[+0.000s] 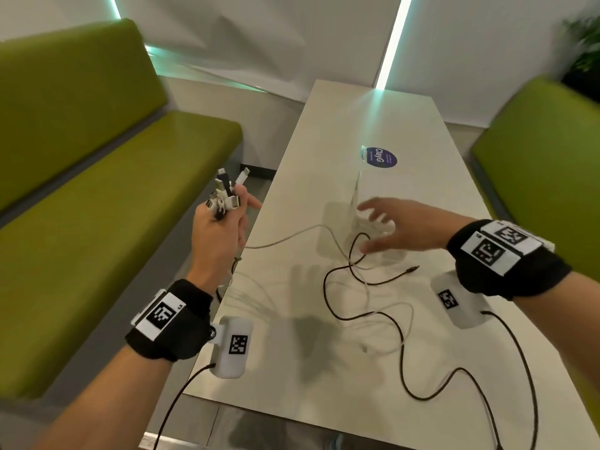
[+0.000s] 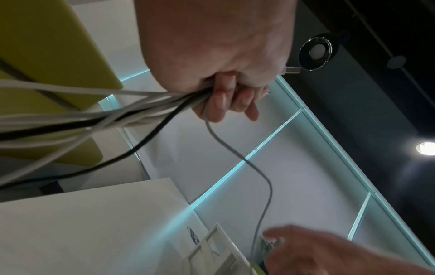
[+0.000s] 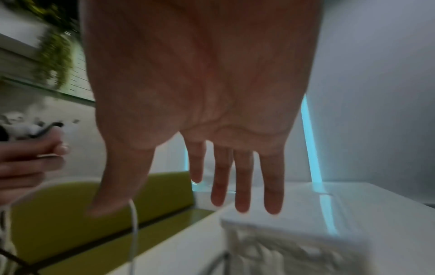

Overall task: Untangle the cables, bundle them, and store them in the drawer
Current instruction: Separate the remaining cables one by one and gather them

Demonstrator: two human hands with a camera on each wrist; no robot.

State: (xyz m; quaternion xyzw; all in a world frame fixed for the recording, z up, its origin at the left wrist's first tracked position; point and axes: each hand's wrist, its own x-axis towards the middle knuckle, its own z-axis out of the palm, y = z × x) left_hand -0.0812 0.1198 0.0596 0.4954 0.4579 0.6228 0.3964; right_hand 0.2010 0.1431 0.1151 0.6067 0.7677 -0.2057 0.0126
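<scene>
Green benches (image 1: pixel 97 196) flank a white table (image 1: pixel 373 125); cyan-lit walls (image 1: pixel 292 34).

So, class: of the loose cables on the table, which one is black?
The black cable looping below the open right hand; the other loose strands are white, the rest gripped by the left hand.

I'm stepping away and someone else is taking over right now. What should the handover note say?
Left hand: grips a bunch of cable ends, connectors sticking up, held beside the table.
Right hand: open, fingers spread above the clear drawer box, holding nothing.
Black cable and white cable lie loose across the table.
Done: ends gathered.
Left: untangle, bundle, store in the drawer.
</scene>
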